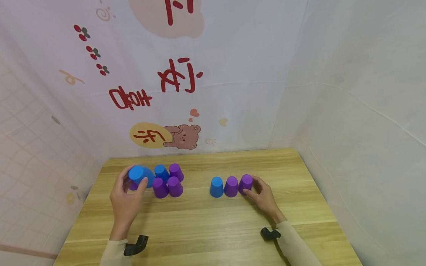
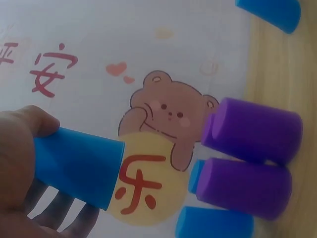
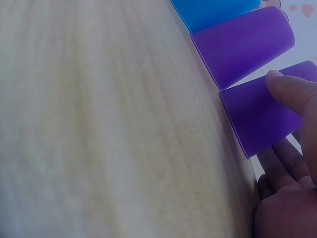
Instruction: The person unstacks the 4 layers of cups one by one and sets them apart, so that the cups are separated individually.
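My left hand (image 1: 126,199) grips an upside-down blue cup (image 2: 79,166) round its side, raised off the table at the left. Beside and below that cup is a group of upturned cups: another blue cup (image 2: 215,223), two front purple cups (image 1: 160,187), and a blue cup (image 1: 161,173) and a purple cup (image 1: 176,172) behind. A bit of purple (image 1: 133,186) shows under my left hand. My right hand (image 1: 263,195) holds an upturned purple cup (image 3: 267,109) between thumb and fingers. It ends a row with a middle purple cup (image 1: 231,186) and a blue cup (image 1: 216,187).
The cups stand on a wood-grain table (image 1: 199,229). A printed cloth wall (image 1: 239,111) with a bear picture rises at its back edge, and more cloth hangs at both sides. A black wrist mount (image 1: 136,245) sits on each forearm.
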`<state>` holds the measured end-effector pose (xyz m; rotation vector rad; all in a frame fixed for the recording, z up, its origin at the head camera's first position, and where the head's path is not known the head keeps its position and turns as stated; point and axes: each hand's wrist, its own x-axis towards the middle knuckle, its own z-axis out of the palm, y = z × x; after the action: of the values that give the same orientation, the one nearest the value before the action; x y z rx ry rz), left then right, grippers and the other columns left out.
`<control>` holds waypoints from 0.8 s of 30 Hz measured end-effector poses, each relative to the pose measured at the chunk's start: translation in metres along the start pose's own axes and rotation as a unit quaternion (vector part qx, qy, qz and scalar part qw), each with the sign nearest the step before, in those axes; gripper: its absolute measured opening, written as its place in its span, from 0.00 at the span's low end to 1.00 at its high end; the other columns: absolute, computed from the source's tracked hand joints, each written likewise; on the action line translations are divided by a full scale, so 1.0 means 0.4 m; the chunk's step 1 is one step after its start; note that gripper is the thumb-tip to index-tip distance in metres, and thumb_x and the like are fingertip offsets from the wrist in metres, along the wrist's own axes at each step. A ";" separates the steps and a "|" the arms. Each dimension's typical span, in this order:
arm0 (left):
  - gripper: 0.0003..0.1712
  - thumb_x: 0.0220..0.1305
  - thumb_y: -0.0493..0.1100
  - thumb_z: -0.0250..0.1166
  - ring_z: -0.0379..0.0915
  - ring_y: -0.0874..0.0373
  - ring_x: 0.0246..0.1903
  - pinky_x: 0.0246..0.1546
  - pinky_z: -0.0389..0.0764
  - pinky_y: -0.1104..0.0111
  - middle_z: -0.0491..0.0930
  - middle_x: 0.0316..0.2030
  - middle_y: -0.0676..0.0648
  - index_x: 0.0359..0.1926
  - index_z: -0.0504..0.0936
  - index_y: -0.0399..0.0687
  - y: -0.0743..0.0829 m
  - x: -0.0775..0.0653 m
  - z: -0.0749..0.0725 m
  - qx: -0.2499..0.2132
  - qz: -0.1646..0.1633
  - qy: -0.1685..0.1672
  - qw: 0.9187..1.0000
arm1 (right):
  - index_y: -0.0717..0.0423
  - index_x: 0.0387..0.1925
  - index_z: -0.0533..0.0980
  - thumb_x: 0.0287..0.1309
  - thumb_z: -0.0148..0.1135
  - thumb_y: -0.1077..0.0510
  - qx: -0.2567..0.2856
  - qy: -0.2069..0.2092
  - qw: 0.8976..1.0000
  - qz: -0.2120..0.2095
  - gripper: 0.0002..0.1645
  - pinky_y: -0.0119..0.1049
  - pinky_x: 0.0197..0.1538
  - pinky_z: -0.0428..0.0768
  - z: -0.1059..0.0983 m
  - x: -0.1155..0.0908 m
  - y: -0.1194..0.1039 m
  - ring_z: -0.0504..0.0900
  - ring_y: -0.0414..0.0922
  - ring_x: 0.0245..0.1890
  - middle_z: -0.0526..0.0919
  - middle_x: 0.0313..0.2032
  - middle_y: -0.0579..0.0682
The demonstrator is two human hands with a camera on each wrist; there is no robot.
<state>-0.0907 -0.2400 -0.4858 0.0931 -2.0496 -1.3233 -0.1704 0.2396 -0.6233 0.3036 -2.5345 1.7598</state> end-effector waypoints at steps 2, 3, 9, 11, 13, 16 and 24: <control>0.35 0.67 0.27 0.77 0.80 0.76 0.60 0.64 0.76 0.91 0.79 0.61 0.72 0.74 0.80 0.35 -0.009 -0.001 -0.007 0.004 -0.004 0.003 1.000 | 0.53 0.72 0.79 0.66 0.83 0.57 0.003 0.001 1.000 0.004 0.36 0.25 0.81 0.72 0.000 0.000 0.000 0.79 0.59 0.79 0.86 0.71 0.57; 0.35 0.67 0.27 0.77 0.79 0.76 0.60 0.65 0.76 0.91 0.79 0.61 0.72 0.74 0.79 0.34 -0.014 -0.001 -0.010 0.006 -0.006 0.004 1.000 | 0.54 0.72 0.79 0.66 0.83 0.57 0.004 0.001 1.000 0.005 0.36 0.24 0.81 0.72 0.000 -0.001 0.000 0.79 0.59 0.79 0.86 0.71 0.57; 0.35 0.68 0.27 0.76 0.78 0.79 0.61 0.65 0.75 0.92 0.80 0.62 0.66 0.74 0.80 0.35 -0.046 -0.007 -0.023 0.014 -0.023 0.010 1.000 | 0.54 0.72 0.79 0.66 0.83 0.58 0.015 -0.001 1.000 0.005 0.36 0.20 0.79 0.71 0.001 -0.002 0.003 0.78 0.60 0.79 0.86 0.71 0.59; 0.34 0.68 0.27 0.76 0.77 0.80 0.61 0.64 0.75 0.92 0.83 0.63 0.58 0.74 0.80 0.35 -0.057 -0.009 -0.026 0.012 -0.026 0.010 1.000 | 0.54 0.72 0.80 0.66 0.83 0.58 0.017 -0.002 1.000 0.005 0.36 0.18 0.78 0.70 0.001 -0.003 0.004 0.78 0.60 0.79 0.86 0.71 0.59; 0.35 0.68 0.27 0.77 0.78 0.80 0.60 0.64 0.76 0.92 0.86 0.64 0.48 0.74 0.80 0.35 -0.071 -0.012 -0.027 0.013 -0.028 0.009 0.999 | 0.54 0.72 0.79 0.66 0.83 0.58 0.016 -0.002 1.000 0.002 0.36 0.19 0.79 0.70 0.001 -0.002 0.005 0.78 0.62 0.79 0.86 0.71 0.60; 0.35 0.68 0.27 0.77 0.77 0.83 0.59 0.61 0.76 0.93 0.86 0.67 0.36 0.74 0.80 0.36 -0.098 -0.017 -0.027 0.020 -0.033 0.004 0.999 | 0.55 0.73 0.79 0.67 0.82 0.58 0.016 -0.003 1.000 0.001 0.36 0.20 0.80 0.70 0.001 -0.001 0.007 0.77 0.63 0.80 0.85 0.72 0.60; 0.35 0.69 0.30 0.78 0.73 0.89 0.56 0.59 0.75 0.94 0.85 0.69 0.29 0.75 0.79 0.36 -0.146 -0.034 -0.026 0.038 -0.062 -0.009 0.997 | 0.55 0.73 0.79 0.66 0.83 0.57 0.009 -0.003 1.000 0.013 0.37 0.23 0.81 0.70 -0.002 -0.001 0.000 0.76 0.60 0.81 0.85 0.73 0.59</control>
<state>-0.0916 -0.2705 -0.5383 0.2467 -2.1391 -1.3229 -0.1700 0.2404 -0.6229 0.2779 -2.5407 1.7937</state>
